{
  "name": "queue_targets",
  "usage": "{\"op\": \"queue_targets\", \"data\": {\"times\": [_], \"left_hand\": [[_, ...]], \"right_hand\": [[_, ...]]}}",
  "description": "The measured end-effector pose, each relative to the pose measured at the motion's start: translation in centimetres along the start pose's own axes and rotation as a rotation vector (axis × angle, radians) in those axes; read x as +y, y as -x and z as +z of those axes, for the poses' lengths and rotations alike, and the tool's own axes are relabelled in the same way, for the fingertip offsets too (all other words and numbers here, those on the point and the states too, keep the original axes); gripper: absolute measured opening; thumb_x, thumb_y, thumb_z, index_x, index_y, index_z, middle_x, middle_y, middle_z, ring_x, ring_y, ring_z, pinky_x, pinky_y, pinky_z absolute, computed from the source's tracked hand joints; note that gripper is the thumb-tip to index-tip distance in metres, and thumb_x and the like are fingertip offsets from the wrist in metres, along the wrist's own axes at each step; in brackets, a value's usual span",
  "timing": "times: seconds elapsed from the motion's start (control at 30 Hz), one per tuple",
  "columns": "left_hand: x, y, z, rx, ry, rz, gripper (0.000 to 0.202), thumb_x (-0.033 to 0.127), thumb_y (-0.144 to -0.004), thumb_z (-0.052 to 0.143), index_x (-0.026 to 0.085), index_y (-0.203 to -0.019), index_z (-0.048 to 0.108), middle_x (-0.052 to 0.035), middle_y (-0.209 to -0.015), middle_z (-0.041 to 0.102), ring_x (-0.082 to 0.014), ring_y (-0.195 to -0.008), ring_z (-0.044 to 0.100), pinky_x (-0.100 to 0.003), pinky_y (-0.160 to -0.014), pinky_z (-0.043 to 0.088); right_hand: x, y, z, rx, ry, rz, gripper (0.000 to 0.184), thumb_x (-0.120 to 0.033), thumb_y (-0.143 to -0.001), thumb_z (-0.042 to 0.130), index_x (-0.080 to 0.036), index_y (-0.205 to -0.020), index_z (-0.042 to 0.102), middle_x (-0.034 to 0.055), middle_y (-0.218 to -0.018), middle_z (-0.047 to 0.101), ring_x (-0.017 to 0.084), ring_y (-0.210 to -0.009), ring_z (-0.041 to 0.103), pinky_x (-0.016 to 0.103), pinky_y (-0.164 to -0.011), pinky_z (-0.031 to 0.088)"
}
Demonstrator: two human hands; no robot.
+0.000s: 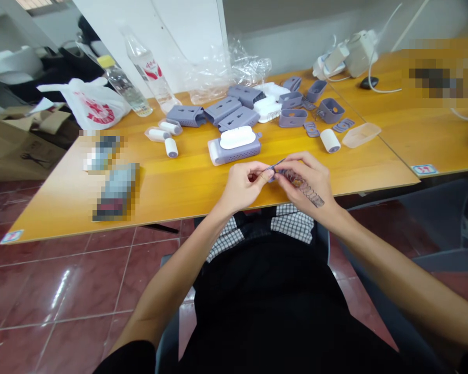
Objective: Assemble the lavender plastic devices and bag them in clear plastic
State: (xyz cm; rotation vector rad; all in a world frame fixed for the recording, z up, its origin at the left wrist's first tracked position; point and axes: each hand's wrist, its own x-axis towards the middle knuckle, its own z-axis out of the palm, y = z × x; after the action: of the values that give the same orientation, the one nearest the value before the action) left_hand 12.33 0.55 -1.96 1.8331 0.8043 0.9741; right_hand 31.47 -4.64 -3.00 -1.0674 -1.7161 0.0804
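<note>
My left hand (242, 186) pinches a small purple-grey plastic piece (272, 179) just above the table's front edge. Meeting it there, my right hand (311, 177) has its fingers closed on the same piece and on a thin metal coil spring (311, 193), which trails back along the palm. The fingers hide most of the piece, so how the spring and piece join cannot be made out. Beyond the hands lies a purple-grey perforated case (239, 153) with a white oval brush-like part (237, 137) on top.
Several purple-grey housings (237, 118) and open boxes (292, 118) lie at the back. White rollers (330, 141) and a translucent cover (361, 135) sit to the right. Bottles (150, 70), a plastic bag (95, 104) and blurred items stand left. Chargers (337, 57) are behind.
</note>
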Motion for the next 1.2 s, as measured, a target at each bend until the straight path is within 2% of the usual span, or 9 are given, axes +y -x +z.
{"op": "queue_targets", "data": {"times": [0.23,0.43,0.57,0.67,0.83,1.07,1.2], "left_hand": [[0.7,-0.5,-0.3,-0.052,0.066,-0.051,0.022,0.032,-0.1,0.07,0.015,-0.096,0.083,-0.0084,-0.093,0.083,-0.0138,-0.078,0.071,-0.027,-0.075,0.058],[1.1,-0.9,-0.3,-0.076,0.084,-0.097,0.022,0.034,-0.099,0.072,0.016,-0.092,0.084,-0.0088,-0.092,0.084,-0.0151,-0.078,0.072,-0.028,-0.073,0.059],[1.1,-1.0,-0.4,-0.088,0.079,-0.124,0.023,0.037,-0.098,0.074,0.018,-0.093,0.085,-0.0087,-0.091,0.084,-0.016,-0.077,0.073,-0.029,-0.071,0.06],[1.0,-0.9,-0.4,-0.095,0.087,-0.129,0.024,0.039,-0.097,0.075,0.018,-0.094,0.086,-0.0086,-0.091,0.084,-0.0154,-0.075,0.072,-0.028,-0.069,0.059],[1.1,-0.7,-0.4,-0.103,0.091,-0.133,0.025,0.041,-0.098,0.075,0.019,-0.096,0.086,-0.0089,-0.095,0.084,-0.0156,-0.076,0.072,-0.028,-0.069,0.059],[0.9,-0.7,-0.3,-0.074,0.091,-0.11,0.025,0.039,-0.098,0.074,0.017,-0.094,0.085,-0.0087,-0.092,0.083,-0.0147,-0.073,0.069,-0.028,-0.068,0.057],[1.2,-0.7,-0.3,-0.078,0.095,-0.141,0.02,0.035,-0.098,0.074,0.019,-0.094,0.085,-0.008,-0.092,0.083,-0.0159,-0.076,0.071,-0.03,-0.069,0.057]], "right_hand": [[0.9,-1.3,-2.1,-0.17,-0.054,-0.152,0.017,-0.019,-0.099,0.07,-0.031,-0.104,0.082,0.0035,-0.108,0.079,0.021,-0.094,0.076,0.038,-0.086,0.065],[1.1,-1.9,-3.8,-0.246,-0.094,-0.171,0.014,-0.024,-0.101,0.07,-0.032,-0.104,0.082,0.0036,-0.112,0.08,0.022,-0.097,0.077,0.041,-0.088,0.065],[1.2,-2.2,-3.9,-0.297,-0.029,-0.191,0.012,-0.03,-0.102,0.07,-0.034,-0.098,0.081,0.0035,-0.112,0.081,0.025,-0.102,0.074,0.05,-0.091,0.063],[1.3,-2.4,-3.9,-0.324,-0.016,-0.218,0.012,-0.03,-0.103,0.069,-0.035,-0.102,0.08,0.0032,-0.117,0.081,0.027,-0.105,0.074,0.053,-0.092,0.062],[1.5,-2.3,-3.9,-0.314,0.021,-0.245,0.016,-0.03,-0.103,0.071,-0.037,-0.116,0.078,0.002,-0.112,0.083,0.027,-0.099,0.074,0.052,-0.089,0.06],[1.3,-1.7,-3.7,-0.292,0.216,-0.252,0.017,-0.03,-0.102,0.073,-0.034,-0.118,0.078,0.0029,-0.116,0.083,0.029,-0.103,0.067,0.05,-0.088,0.05],[1.2,-1.9,-4.0,-0.338,0.276,-0.271,0.019,-0.029,-0.104,0.071,-0.034,-0.121,0.078,0.0034,-0.117,0.081,0.029,-0.103,0.064,0.049,-0.087,0.047]]}}
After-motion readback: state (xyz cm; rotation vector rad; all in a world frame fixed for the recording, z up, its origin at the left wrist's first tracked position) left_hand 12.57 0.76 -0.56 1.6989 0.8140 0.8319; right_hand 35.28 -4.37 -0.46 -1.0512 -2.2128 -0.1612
